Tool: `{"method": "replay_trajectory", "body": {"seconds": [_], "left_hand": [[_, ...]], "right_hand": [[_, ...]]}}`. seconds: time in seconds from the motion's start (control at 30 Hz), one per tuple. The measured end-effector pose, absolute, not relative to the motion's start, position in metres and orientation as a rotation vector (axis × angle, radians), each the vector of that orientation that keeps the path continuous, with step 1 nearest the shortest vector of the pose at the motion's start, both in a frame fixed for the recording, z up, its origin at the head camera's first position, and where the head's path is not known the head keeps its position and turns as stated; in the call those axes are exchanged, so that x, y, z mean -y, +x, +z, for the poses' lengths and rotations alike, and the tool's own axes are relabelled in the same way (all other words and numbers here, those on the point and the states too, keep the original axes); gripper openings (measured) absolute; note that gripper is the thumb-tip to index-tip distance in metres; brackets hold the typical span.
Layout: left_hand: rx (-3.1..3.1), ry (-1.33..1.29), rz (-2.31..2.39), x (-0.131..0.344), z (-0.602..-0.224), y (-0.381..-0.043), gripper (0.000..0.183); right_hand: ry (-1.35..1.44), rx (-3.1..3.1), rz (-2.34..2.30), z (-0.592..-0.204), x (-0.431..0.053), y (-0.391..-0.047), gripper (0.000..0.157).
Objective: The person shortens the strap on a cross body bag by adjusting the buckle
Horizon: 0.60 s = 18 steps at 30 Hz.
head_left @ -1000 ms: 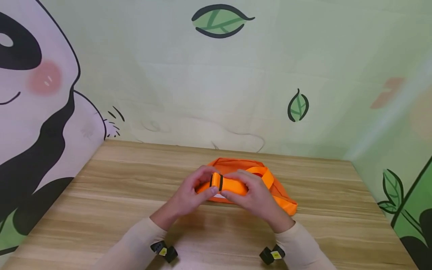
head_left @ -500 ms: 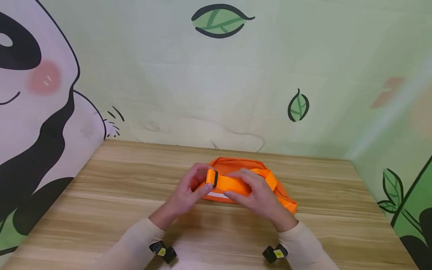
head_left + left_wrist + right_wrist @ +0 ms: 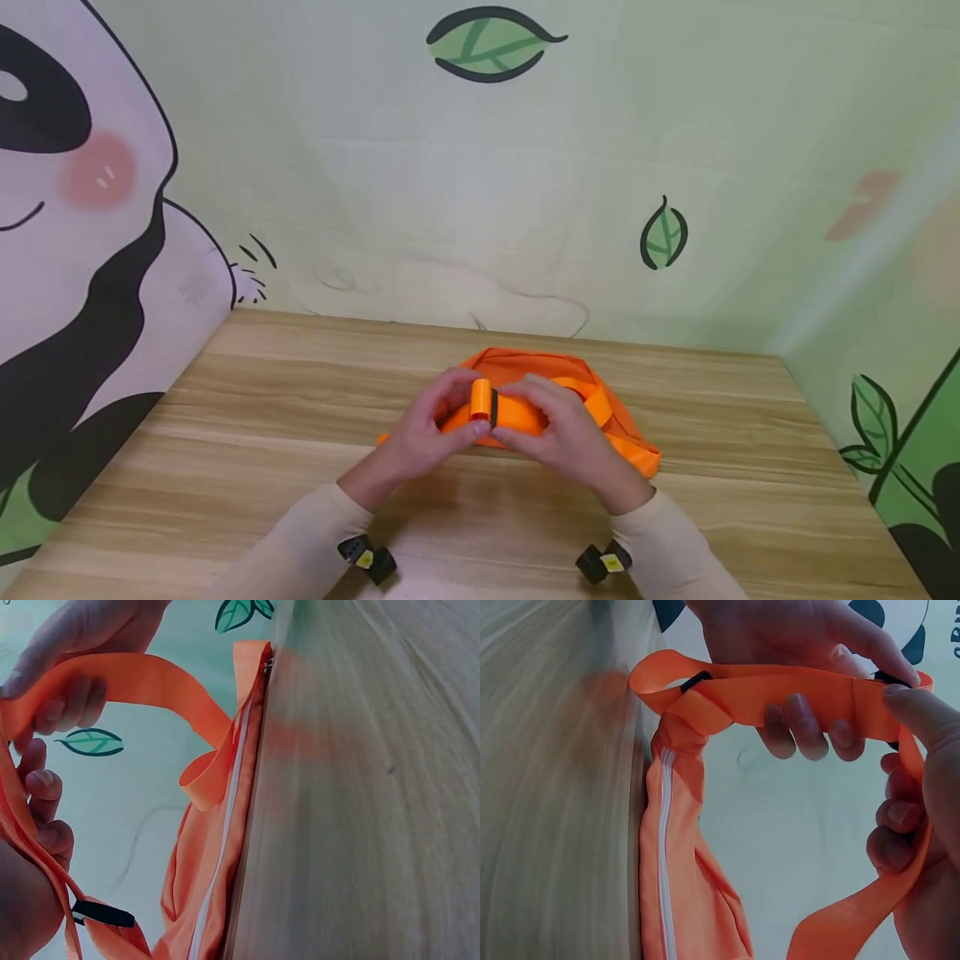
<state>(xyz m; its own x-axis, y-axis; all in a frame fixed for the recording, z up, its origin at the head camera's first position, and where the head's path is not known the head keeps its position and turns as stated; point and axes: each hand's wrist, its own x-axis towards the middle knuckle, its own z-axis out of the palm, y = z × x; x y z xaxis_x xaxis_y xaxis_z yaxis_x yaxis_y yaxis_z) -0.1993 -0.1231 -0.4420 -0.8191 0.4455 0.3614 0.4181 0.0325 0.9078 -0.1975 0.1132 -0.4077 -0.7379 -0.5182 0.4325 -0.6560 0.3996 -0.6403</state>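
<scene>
Far to the left of the left hand, a painted panda (image 3: 112, 250) is cut off by the frame edge. A pale left sleeve (image 3: 296, 533) runs out at the bottom, well short of the elbow. A scrap of orange strap (image 3: 519, 414) peeks out just left of the left wrist; the hand hides how it joins the rest. The left hand (image 3: 429, 429) is clamped on this strap, its fingers curled behind the webbing, partly covered by it. Lower on the strap, between the left hand and the bag, sits a black slider (image 3: 105, 913), plain only from the wrists. Between the two hands a black buckle (image 3: 493, 408) is mostly masked by thumbs, so its shape is hard to make out. Beyond both hands the orange bag (image 3: 528, 362) lies on the bench (image 3: 247, 400), its near side largely blocked from above. The right hand (image 3: 566, 429) also pinches the strap, close against the buckle. To its right, a strap loop (image 3: 637, 456) emerges past the wrist, and the right sleeve (image 3: 678, 542) is cropped below.
</scene>
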Motion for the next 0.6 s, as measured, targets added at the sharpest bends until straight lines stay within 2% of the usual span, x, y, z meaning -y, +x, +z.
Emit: {"method": "replay_trajectory", "body": {"seconds": [0.27,0.6], "left_hand": [[-2.285,0.833,1.991,0.130,-0.442,-0.200,0.040],[-2.213,0.895,2.060,0.131,-0.446,-0.202,0.043]], "right_hand": [[1.021,2.545,1.137,-0.411,-0.129,-0.200,0.049],[1.026,2.482,1.214,-0.414,-0.134,-0.202,0.040]]}}
